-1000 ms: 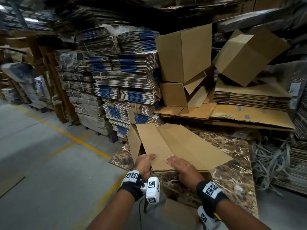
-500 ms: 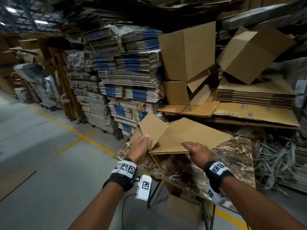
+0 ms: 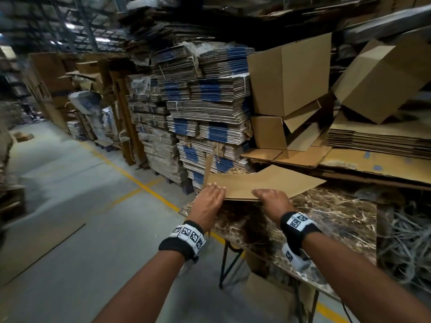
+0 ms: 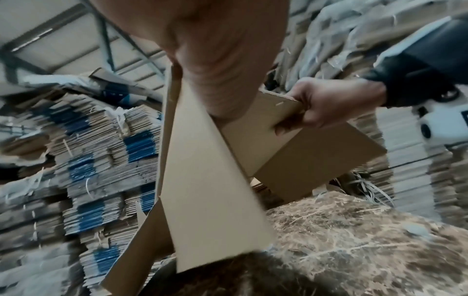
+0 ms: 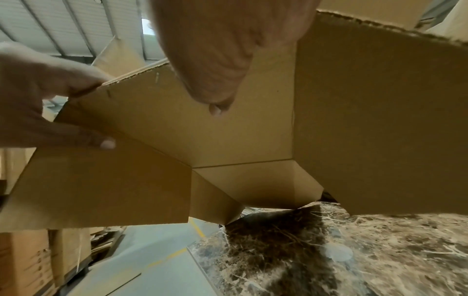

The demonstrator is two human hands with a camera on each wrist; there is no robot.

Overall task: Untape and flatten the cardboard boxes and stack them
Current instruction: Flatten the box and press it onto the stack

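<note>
Both hands gripped the near edge of the cardboard box (image 3: pixel 263 185), held just above the marbled surface (image 3: pixel 331 220). Left hand (image 3: pixel 211 198) pinched the left end, fingers on top, thumb under; right hand (image 3: pixel 271 199) clamped the middle likewise. Box part-collapsed, flaps hanging below. Bundled flat cardboard stacks (image 3: pixel 200 113) stood behind.

Box (image 3: pixel 263 183) is sitting over table (image 3: pixel 338 220); boxes (image 3: pixel 289 75) are standing behind, bundles (image 3: pixel 200 117) stacking left.
</note>
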